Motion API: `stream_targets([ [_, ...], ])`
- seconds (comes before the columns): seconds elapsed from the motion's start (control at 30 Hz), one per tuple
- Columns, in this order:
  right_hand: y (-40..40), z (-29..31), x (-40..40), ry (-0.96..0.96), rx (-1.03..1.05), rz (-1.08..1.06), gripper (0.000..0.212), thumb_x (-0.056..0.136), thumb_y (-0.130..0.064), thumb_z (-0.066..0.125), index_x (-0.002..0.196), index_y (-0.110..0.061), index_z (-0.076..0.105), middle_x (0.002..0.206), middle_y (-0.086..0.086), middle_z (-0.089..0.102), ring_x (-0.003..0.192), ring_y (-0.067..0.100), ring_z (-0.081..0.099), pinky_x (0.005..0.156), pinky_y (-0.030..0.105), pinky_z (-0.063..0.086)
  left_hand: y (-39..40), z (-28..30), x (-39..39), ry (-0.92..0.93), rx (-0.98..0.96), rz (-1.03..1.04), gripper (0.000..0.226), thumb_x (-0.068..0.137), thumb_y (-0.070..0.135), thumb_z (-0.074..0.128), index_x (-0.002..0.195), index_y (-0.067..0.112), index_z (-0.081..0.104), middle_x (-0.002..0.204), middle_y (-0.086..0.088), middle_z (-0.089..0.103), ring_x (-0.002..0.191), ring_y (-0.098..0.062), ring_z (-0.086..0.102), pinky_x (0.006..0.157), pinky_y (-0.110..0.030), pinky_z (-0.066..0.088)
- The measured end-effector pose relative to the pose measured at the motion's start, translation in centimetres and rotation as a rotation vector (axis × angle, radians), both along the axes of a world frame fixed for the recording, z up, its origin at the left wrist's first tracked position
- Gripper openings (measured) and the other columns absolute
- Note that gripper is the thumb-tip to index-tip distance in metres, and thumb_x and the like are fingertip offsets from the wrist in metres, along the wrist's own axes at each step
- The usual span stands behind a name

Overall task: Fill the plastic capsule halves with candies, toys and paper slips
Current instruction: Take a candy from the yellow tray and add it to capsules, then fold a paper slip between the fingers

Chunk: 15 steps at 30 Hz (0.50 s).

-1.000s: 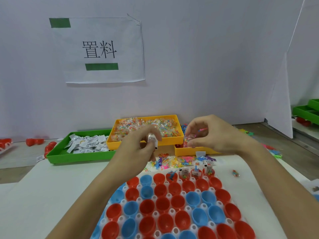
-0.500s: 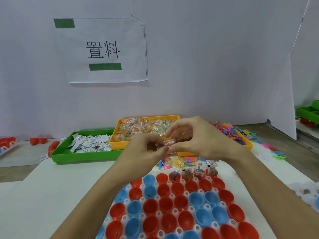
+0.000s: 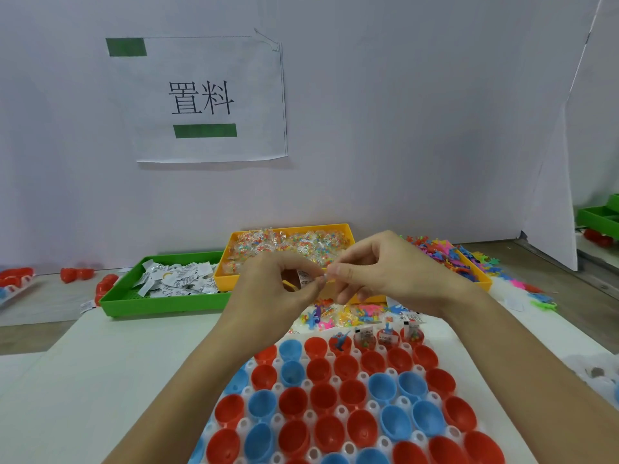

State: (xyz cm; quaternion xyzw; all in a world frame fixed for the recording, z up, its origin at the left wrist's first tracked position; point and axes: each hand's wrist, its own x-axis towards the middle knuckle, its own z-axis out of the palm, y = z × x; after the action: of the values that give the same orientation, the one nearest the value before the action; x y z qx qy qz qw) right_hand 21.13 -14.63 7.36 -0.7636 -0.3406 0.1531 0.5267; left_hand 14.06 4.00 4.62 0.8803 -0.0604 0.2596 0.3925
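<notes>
Red and blue capsule halves (image 3: 338, 403) stand open-side up in a white holder tray (image 3: 340, 411) in front of me. A few halves in the far row (image 3: 385, 338) hold toys, candy and slips. My left hand (image 3: 274, 289) pinches a white paper slip (image 3: 303, 277) above the tray's far edge. My right hand (image 3: 378, 267) meets it fingertip to fingertip and pinches a small item that I cannot make out. Loose candy packets and small toys (image 3: 341, 314) lie just beyond the tray.
A green bin (image 3: 160, 304) of paper slips sits at back left, and a yellow bin (image 3: 294, 229) of candy packets is behind my hands. Another yellow bin (image 3: 482, 276) of bright plastic toys is at right. Spare red halves (image 3: 77, 274) lie far left.
My hands came together from apart and now touch at the fingertips above the tray's far edge. The view shifted slightly.
</notes>
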Motion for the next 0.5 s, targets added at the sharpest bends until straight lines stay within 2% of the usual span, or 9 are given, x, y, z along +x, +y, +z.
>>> stream_targets([
  [0.07,-0.08,0.01,0.06,0.012,0.041,0.003,0.012,0.092,-0.014,0.07,0.095,-0.003,0.076,0.082,0.013,0.077,0.077,0.021,0.075,0.061,0.018,0.054,-0.03,0.07,-0.04,0.036,0.003,-0.017,0.007,0.082,0.024,0.077,0.083,0.03,0.075,0.065,0.015,0.067,0.06,-0.005,0.061,0.058,-0.02,0.05],
  [0.2,-0.17,-0.07,0.18,-0.014,0.076,0.007,0.01,0.091,-0.012,0.071,0.096,-0.005,0.075,0.082,0.009,0.077,0.079,0.021,0.075,0.064,0.018,0.055,-0.17,0.22,-0.35,0.105,-0.062,-0.097,0.009,0.078,0.035,0.079,0.085,0.035,0.072,0.062,0.013,0.068,0.057,-0.005,0.063,0.056,-0.018,0.052],
  [0.27,-0.17,-0.08,0.2,-0.04,0.082,0.011,0.009,0.091,-0.013,0.072,0.097,-0.008,0.076,0.084,0.008,0.078,0.081,0.02,0.075,0.066,0.018,0.055,-0.19,0.38,-0.39,0.124,-0.114,-0.118,0.013,0.082,0.04,0.074,0.089,0.029,0.077,0.066,0.008,0.072,0.064,-0.013,0.068,0.065,-0.032,0.059],
  [0.33,-0.06,-0.09,0.15,-0.067,0.087,0.015,0.008,0.09,-0.013,0.072,0.096,-0.01,0.076,0.086,0.006,0.078,0.083,0.018,0.075,0.067,0.017,0.055,-0.24,0.58,-0.42,0.136,-0.131,-0.113,0.016,0.085,0.038,0.071,0.091,0.025,0.079,0.072,0.001,0.074,0.074,-0.025,0.07,0.074,-0.049,0.057],
  [0.37,0.03,-0.11,0.14,-0.077,0.097,0.016,0.007,0.089,-0.012,0.073,0.096,-0.01,0.076,0.086,0.007,0.078,0.083,0.018,0.075,0.067,0.016,0.055,-0.27,0.66,-0.44,0.142,-0.125,-0.108,0.015,0.086,0.036,0.071,0.09,0.024,0.079,0.072,-0.001,0.074,0.075,-0.029,0.069,0.074,-0.053,0.056],
  [0.43,0.2,-0.18,0.12,-0.084,0.119,0.015,0.007,0.088,-0.009,0.074,0.095,-0.008,0.076,0.085,0.009,0.078,0.083,0.019,0.075,0.068,0.017,0.055,-0.25,0.72,-0.49,0.155,-0.093,-0.104,0.012,0.089,0.031,0.069,0.086,0.023,0.078,0.068,-0.002,0.072,0.073,-0.035,0.066,0.071,-0.054,0.054],
  [0.5,0.31,-0.26,0.11,-0.084,0.118,0.013,0.007,0.088,-0.009,0.073,0.095,-0.008,0.076,0.085,0.009,0.078,0.083,0.02,0.075,0.069,0.018,0.056,-0.15,0.69,-0.54,0.145,-0.036,-0.101,0.015,0.091,0.03,0.068,0.082,0.023,0.078,0.064,0.001,0.07,0.069,-0.031,0.064,0.066,-0.048,0.054],
])
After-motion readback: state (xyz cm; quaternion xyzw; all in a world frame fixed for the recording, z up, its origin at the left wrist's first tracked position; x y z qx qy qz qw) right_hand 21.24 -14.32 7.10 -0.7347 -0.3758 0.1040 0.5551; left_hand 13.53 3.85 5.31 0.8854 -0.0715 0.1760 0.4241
